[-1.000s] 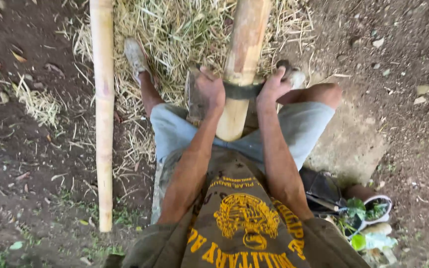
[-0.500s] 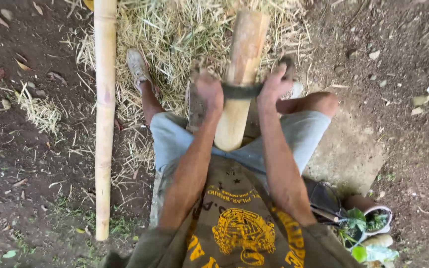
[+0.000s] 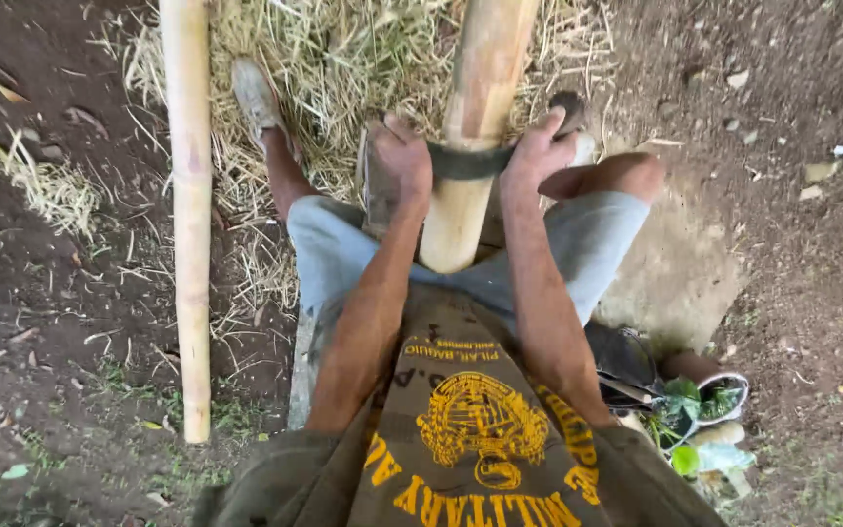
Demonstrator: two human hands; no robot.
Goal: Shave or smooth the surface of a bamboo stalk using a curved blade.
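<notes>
I sit with a thick bamboo pole point(image 3: 475, 107) running away from me between my knees, its cut end near my lap. A dark curved blade point(image 3: 468, 161) lies across the pole. My left hand point(image 3: 399, 161) grips the blade's left end and my right hand point(image 3: 537, 154) grips its right end, both pressed against the bamboo. Dry straw-like shavings point(image 3: 343, 68) cover the ground under the pole.
A second, paler bamboo pole point(image 3: 190, 215) lies on the dirt to my left. My feet in worn shoes point(image 3: 254, 93) rest on the shavings. A dark bag with green and white items point(image 3: 695, 410) sits by my right hip. Bare soil surrounds everything.
Both hands with the blade have stayed at about the same spot on the pole, shifting slightly toward me; the view has tilted a little.
</notes>
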